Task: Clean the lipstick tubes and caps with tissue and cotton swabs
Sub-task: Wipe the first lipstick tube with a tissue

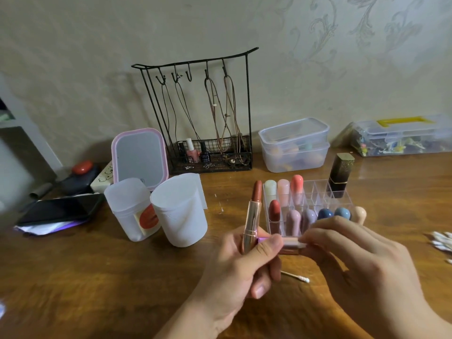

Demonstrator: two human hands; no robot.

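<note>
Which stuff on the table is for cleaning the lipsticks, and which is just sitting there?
For the job:
open lipstick in the left hand
its cap in the right hand
cotton swab
tissue roll
lipstick organizer

Just lying about:
mirror
jewelry rack
phone
storage boxes

The table (97, 277) is brown wood with a visible grain and a soft sheen, and the lipstick tube (252, 225) looks like polished rose-gold metal, its brown stick (257, 190) smooth and waxy. The organizer (315, 192) and boxes (293, 145) are clear or frosted plastic, the black rack (208, 113) is thin matt wire, and the mirror (139, 159) has a glossy pink plastic frame. The tissue roll (181, 216) is soft matt white paper, the cotton swab (297, 277) has a fluffy tip, and the phone (61, 209) is glossy black.
</note>
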